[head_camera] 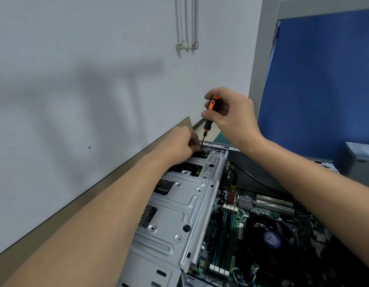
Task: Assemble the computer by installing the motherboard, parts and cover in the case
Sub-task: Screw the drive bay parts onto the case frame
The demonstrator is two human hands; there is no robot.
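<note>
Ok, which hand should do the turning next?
Right. The right hand grips the screwdriver handle, shaft nearly upright, tip at the far end of the cage. The left hand sits low beside the tip, probably steadying it.

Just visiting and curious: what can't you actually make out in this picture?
All in the head view:
Tip of the screwdriver, and any screw under it: hidden by fingers of the left hand.
Near end of the case: cut off by the bottom edge.
Purple fan label: too blurred to read.
</note>
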